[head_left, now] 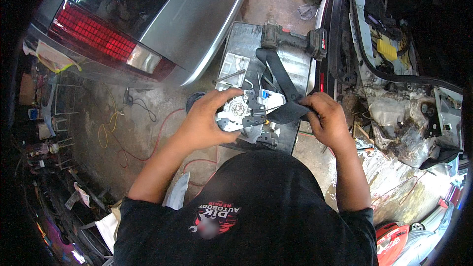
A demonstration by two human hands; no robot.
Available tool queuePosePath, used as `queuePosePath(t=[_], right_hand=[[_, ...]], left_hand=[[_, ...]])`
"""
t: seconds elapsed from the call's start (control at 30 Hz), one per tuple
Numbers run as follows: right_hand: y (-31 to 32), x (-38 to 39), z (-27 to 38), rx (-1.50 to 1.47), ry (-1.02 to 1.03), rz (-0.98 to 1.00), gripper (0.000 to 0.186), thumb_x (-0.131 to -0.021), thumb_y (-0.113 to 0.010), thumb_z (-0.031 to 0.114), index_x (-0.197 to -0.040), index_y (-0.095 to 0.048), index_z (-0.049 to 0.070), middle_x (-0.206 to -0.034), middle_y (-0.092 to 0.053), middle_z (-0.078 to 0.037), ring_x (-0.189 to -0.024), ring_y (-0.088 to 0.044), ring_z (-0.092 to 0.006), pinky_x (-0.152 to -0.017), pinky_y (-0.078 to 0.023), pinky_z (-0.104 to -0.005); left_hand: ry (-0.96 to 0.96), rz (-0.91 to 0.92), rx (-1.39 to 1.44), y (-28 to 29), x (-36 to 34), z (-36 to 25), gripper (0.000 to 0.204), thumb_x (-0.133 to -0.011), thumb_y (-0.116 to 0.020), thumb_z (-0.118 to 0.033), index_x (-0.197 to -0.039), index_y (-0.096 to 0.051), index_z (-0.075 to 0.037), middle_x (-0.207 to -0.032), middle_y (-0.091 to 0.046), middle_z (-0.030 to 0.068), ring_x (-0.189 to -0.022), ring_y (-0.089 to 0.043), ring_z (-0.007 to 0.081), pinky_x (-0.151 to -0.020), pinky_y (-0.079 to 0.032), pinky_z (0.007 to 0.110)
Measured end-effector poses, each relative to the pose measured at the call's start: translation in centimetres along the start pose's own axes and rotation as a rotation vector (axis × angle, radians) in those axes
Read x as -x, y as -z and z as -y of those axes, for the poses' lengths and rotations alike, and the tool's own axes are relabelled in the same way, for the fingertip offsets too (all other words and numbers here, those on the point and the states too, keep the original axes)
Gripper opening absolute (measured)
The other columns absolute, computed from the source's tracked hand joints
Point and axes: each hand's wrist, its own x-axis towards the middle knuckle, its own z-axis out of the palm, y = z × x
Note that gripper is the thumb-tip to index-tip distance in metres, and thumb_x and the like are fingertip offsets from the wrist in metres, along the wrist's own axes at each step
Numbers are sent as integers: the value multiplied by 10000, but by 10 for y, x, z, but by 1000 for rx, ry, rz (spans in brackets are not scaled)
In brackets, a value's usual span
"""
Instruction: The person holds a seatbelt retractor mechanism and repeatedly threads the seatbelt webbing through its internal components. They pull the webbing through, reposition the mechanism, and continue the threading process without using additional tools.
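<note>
In my left hand [204, 118] is a seat belt retractor [235, 110], a white and black unit with a round spool cover facing up. My fingers and thumb wrap its left side. Black seat belt webbing [282, 76] leads away from its right side and loops over the metal work surface. The fingers of my right hand [327, 118] pinch the webbing to the right of the retractor, pulling a folded stretch flat. Under and around the retractor lie small white and black parts [268, 135], partly hidden by it.
A cordless impact wrench [294, 40] lies at the far end of the metal work surface [242, 32]. To the left stands a grey car's rear with a red tail light [93, 32]. An opened, stripped car body [394, 103] is on the right. Cables and a red hose [160, 135] cross the floor.
</note>
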Motion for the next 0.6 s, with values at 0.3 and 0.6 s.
queuePosePath(t=[0.3,0.6], right_hand=[[-1,-6,4,42,20,41,329,-848,-758,-34,-1166,-724,45,-1096,-752,-174,-1066,-735,-423,-939,-600,-505],[6,-11,-7,59,43,-17,269,-861,-746,-46,-1121,-725,20,-1070,-747,-187,-1032,-731,-432,-906,-586,-494]], left_hand=[[51,-47,-137,-12,-13,-1,853,-706,-915,-130,-1506,-623,-184,-1201,-668,190,-1200,-669,449,-1034,-567,523],[68,29,-145,-9,-19,2,884,-682,-949,-184,-1517,-660,-187,-1223,-693,202,-1149,-705,450,-1028,-573,516]])
